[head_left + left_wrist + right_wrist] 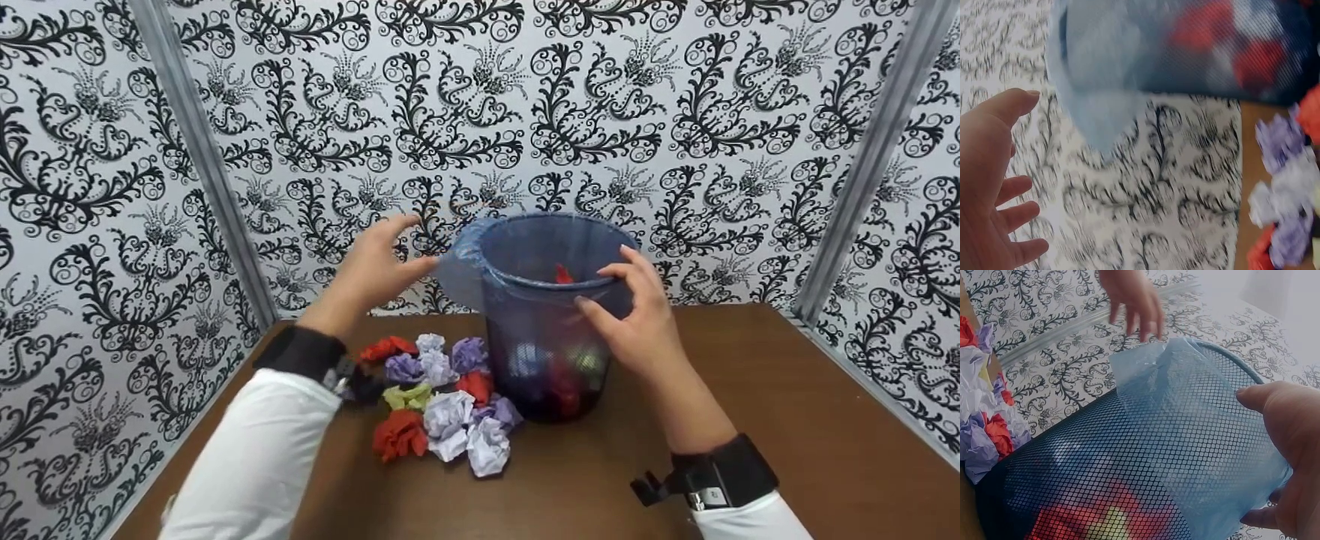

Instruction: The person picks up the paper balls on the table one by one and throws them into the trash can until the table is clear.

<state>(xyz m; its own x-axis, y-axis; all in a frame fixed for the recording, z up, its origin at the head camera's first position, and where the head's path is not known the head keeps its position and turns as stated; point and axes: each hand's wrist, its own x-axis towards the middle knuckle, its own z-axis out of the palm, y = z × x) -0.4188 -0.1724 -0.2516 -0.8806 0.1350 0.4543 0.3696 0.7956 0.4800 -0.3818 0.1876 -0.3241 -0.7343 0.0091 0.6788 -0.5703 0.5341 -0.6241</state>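
A dark mesh wastebasket [546, 401] stands upright on the table, with a translucent blue plastic bag [461, 262] folded over its rim. Crumpled paper balls [1112, 512], red, white and greenish, show through its mesh wall. My right hand [637, 322] is at the right side of the rim, thumb and fingers spread apart against the bag; whether they press on it is hard to tell. Left of the bag, my left hand [379, 262] hangs in the air, fingers spread and holding nothing. A loose flap of the bag sticks out toward it.
On the table [750, 390], left of the basket, lies a heap of crumpled paper balls [448, 416] in white, purple, red and yellow-green. Behind stands a patterned wall [480, 112], with metal corner posts [202, 157] at the sides. Both wrists wear black straps [724, 472].
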